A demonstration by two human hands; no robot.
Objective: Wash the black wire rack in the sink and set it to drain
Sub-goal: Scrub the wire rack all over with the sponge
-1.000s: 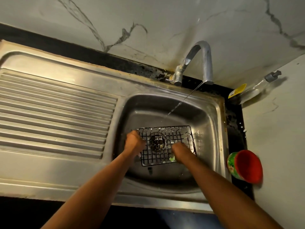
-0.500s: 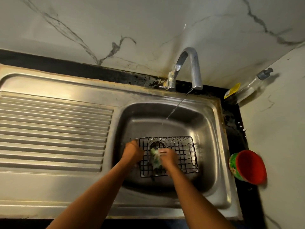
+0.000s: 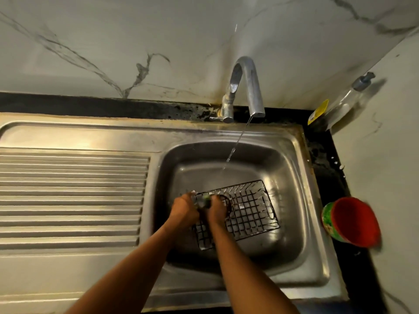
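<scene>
Black wire grid rack (image 3: 249, 207) lies askew down in the stainless steel sink basin (image 3: 286, 234), most of it stretching right of the fingers. Left hand (image 3: 184, 208) has its fingers clenched on the rack's left edge. Right hand (image 3: 217, 210), just beside it, grips a green scrub pad (image 3: 205, 197) against the wires. A thin water stream (image 3: 235, 146) from the curved chrome tap (image 3: 247, 82) lands beyond the fingers.
</scene>
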